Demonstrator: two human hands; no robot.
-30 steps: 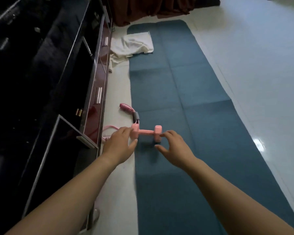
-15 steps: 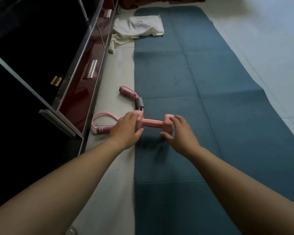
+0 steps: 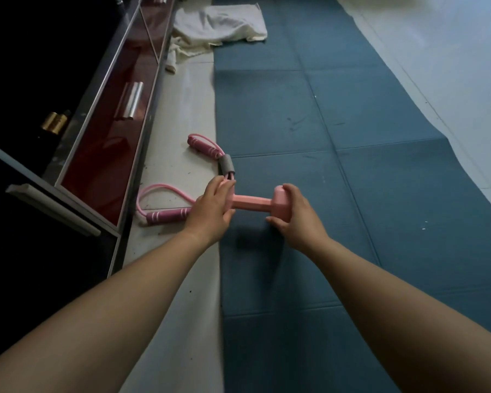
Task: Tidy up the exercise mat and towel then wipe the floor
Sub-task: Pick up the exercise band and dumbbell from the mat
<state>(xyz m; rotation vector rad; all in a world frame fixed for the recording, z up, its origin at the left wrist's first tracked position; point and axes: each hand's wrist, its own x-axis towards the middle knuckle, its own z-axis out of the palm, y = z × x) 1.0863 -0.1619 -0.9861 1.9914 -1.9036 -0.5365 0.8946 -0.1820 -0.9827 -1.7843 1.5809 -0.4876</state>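
Both forearms reach forward. The left hand (image 3: pixel 213 211) is curled over one head of the pink dumbbell (image 3: pixel 253 204) and the right hand (image 3: pixel 298 219) is wrapped round the other head, so the hands are apart, each clamped on an end, with the bar bare between them. This looks like a two-handed grip to clear the weight off the mat (image 3: pixel 380 222) before folding; can't tell if it's off the surface yet. The dumbbell has a smooth matte coating, blocky faceted heads and a short round bar. It sits over the mat's left edge. Just beside it on the floor (image 3: pixel 182 114) is a pink resistance band (image 3: pixel 165 215): rubbery tube loops, ribbed foam grips, grey foam sleeve in the middle. It probably needs to go too. The mat is dark teal foam, laid flat and running away from the camera, with crease lines splitting it into panels, so it likely folds rather than rolls; scuffs and specks on top. The floor is pale glossy tile with grit along the strip by the cabinet (image 3: pixel 102 137), which is dark red gloss with a metal handle (image 3: pixel 131 100). At the far end a crumpled off-white towel (image 3: pixel 219 26), soft terry, lies half on the mat's corner and half on the tile, untouched.
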